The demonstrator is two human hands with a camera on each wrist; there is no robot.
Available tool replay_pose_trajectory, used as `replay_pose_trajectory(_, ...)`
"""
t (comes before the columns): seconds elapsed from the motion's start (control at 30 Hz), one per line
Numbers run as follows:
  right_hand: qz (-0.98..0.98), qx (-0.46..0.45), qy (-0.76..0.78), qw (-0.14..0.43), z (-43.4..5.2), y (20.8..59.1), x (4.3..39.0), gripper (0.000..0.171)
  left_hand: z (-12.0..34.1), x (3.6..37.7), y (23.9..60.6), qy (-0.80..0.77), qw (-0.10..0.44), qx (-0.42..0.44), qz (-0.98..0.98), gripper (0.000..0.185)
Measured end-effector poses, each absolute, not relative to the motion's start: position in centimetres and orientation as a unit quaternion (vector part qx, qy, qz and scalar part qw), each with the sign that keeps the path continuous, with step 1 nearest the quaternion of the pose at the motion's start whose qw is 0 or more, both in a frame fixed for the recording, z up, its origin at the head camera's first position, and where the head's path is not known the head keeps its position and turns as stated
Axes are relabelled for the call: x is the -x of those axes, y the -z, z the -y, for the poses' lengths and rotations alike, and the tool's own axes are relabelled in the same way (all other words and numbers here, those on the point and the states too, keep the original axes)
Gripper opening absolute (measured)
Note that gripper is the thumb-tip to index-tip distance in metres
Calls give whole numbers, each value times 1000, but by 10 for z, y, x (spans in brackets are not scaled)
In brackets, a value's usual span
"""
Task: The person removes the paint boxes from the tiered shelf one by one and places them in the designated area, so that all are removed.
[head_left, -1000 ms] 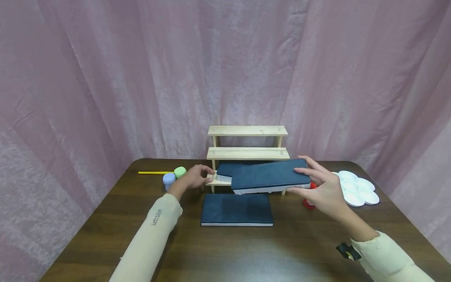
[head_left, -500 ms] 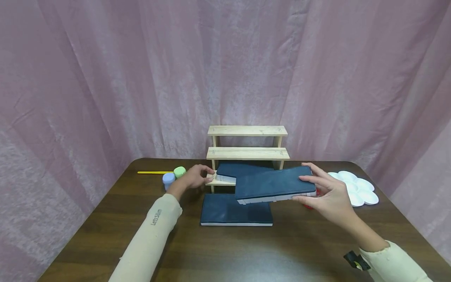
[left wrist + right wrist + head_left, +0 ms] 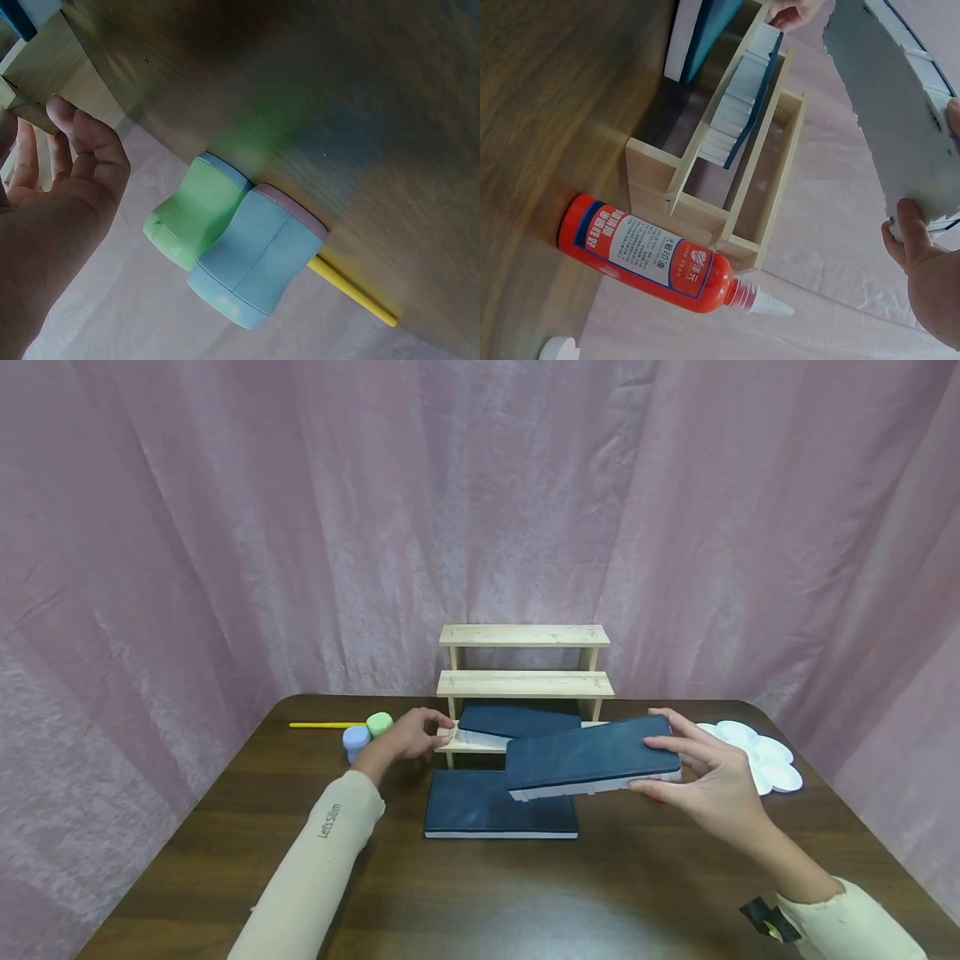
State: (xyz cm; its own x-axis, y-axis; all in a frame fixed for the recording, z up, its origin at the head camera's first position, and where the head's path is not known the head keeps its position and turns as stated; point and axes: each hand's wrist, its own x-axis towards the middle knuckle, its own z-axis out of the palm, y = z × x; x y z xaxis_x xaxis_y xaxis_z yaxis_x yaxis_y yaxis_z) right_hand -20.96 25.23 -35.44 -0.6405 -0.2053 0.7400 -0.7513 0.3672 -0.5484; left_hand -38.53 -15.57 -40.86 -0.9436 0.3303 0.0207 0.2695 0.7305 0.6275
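Note:
My right hand (image 3: 720,777) holds a dark blue-topped rectangular slab (image 3: 585,756) by its right end, thumb below and fingers along the top. In the right wrist view its grey underside (image 3: 885,105) has ragged edges. The slab hangs slightly tilted in front of a three-step wooden shelf (image 3: 525,682). At the lowest step's left end, my left hand (image 3: 411,734) pinches the wooden edge, as the left wrist view also shows. A similar slab (image 3: 510,720) lies askew on that step, its right part overlapped by the held one. Another slab (image 3: 472,806) lies flat on the table.
A red ink bottle (image 3: 645,251) stands right of the shelf, mostly behind my right hand in the head view. Farther right is a white flower-shaped palette (image 3: 780,777). Left of the shelf are a blue jar (image 3: 356,740), a green jar (image 3: 379,723) and a yellow stick (image 3: 322,725).
My right hand has drawn the slab back toward me and slightly right, showing more of the slab on the lowest step. The left hand stays at the shelf's end.

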Motion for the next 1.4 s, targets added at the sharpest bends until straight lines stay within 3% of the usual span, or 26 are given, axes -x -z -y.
replay_pose_trajectory(1.4,814,-255,-457,252,-270,357,185,52,155,384,411,-332,51,-157,-929,27)
